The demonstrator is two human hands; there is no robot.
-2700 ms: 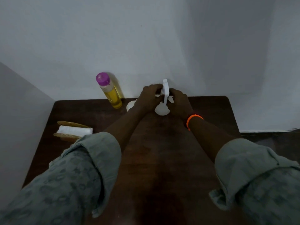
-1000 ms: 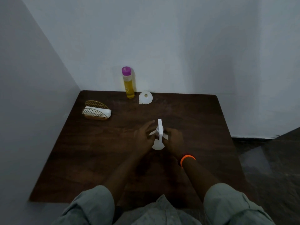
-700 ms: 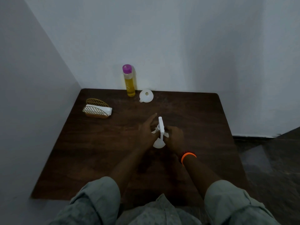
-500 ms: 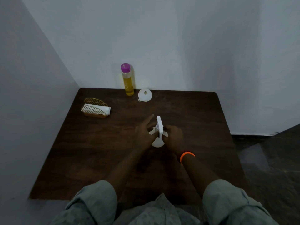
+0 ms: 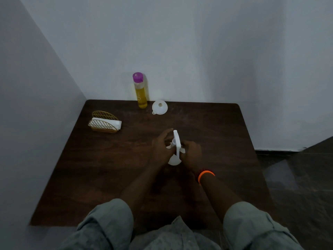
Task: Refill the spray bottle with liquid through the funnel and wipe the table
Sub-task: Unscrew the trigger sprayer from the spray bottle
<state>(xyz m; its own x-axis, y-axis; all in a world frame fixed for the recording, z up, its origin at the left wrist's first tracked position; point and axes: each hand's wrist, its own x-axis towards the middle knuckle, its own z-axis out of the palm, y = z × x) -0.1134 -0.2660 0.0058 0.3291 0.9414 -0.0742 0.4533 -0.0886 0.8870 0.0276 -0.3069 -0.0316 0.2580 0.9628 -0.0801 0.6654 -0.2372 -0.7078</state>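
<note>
- Both hands on sprayer (image 5: 176,147), mid-table (image 5: 111,177): left hand (image 5: 161,147) cupping it with fingers extended, right hand (image 5: 191,153) curled round it.
- Funnel (image 5: 159,107) beside yellow bottle (image 5: 140,91) at far edge.
- Napkins (image 5: 106,122) far left.

left hand (image 5: 161,147): forearm bare, grey-green sleeve rolled near the elbow; fingers extended forward, loosely spread; right hand (image 5: 191,154): fingers curled inward in a grip; orange band at the wrist; both forearms converging toward the middle, hands close together
</note>
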